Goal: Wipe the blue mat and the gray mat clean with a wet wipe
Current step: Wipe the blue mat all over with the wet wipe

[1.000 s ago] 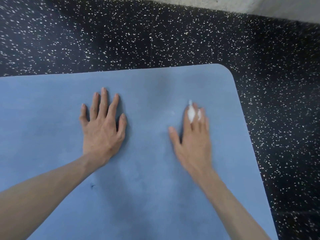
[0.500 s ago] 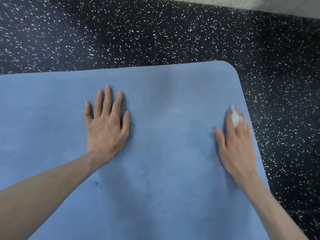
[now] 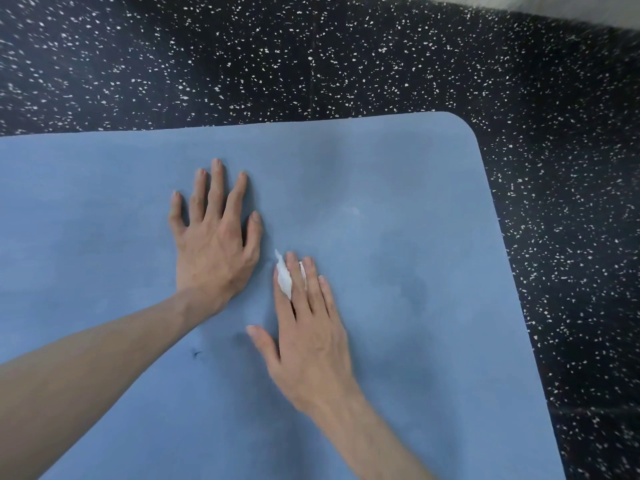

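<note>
Blue mat (image 3: 398, 271): flat on black speckled floor (image 3: 311, 57), rounded far-right corner in view.
Left hand (image 3: 214, 244): palm down on mat, fingers (image 3: 217, 188) straight and spread, holding nothing.
Right hand (image 3: 308, 327): just beside and nearer than the left, fingers straight, pressing a wipe (image 3: 284, 277) flat to the mat; white folds show between the fingers.

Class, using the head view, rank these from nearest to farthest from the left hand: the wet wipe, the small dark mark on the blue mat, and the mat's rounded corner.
1. Wet wipe: just right of the left hand, under the right hand's fingers.
2. Small dark mark: below the hand, beside the forearm.
3. Rounded corner of the blue mat: far upper right.
</note>
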